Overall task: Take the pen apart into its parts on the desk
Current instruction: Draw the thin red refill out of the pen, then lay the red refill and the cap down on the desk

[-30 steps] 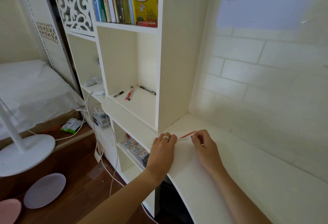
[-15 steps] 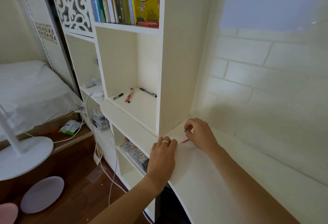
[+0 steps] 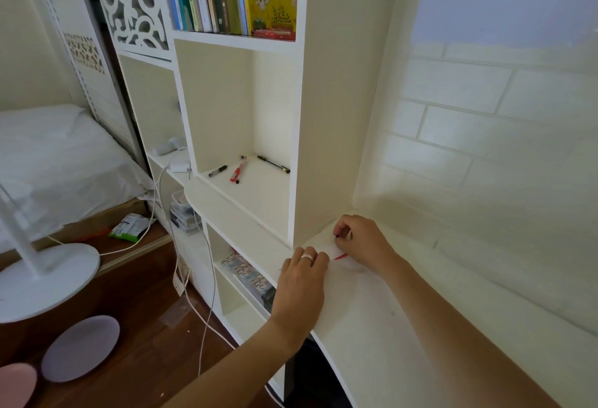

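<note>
We see only a thin red sliver of the pen [image 3: 340,257] lying on the white desk [image 3: 372,310] near the shelf corner, plus a small dark tip at the fingers above it, the rest hidden.

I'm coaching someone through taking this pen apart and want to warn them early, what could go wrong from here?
1. The left hand works right at the desk front edge; a loose part may roll off to the floor.
2. The right hand pinches something tiny near the corner; it could slip and get lost against the white surface.
3. The red pen part is mostly hidden between the hands, so pulling blind may bend it.
</note>
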`<control>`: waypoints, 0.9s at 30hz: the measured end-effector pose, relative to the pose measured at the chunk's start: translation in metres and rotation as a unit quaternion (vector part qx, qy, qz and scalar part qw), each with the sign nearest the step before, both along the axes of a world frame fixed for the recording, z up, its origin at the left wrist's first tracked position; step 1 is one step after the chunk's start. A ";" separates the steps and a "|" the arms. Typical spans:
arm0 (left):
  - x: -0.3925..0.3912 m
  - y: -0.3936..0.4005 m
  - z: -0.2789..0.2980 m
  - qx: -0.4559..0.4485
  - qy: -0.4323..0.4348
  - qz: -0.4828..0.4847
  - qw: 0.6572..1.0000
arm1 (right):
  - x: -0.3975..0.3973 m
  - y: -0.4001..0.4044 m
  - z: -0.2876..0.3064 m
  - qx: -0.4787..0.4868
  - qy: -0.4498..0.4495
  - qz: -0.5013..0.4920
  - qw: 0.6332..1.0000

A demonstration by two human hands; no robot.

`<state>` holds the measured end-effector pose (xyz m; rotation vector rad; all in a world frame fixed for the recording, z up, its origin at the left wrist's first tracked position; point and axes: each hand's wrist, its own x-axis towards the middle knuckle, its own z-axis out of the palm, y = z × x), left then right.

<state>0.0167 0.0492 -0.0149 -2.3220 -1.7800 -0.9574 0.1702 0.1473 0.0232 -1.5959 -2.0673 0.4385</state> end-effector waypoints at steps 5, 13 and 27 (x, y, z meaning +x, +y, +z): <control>0.000 -0.001 0.000 0.004 0.005 -0.004 1.000 | 0.006 -0.002 -0.002 0.015 0.035 -0.014 0.999; 0.001 -0.004 0.002 0.014 0.007 -0.011 1.000 | 0.014 -0.060 -0.009 0.105 0.092 -0.051 0.989; 0.003 -0.012 0.006 0.010 0.057 -0.019 0.998 | 0.021 -0.100 -0.027 0.095 0.165 -0.049 0.981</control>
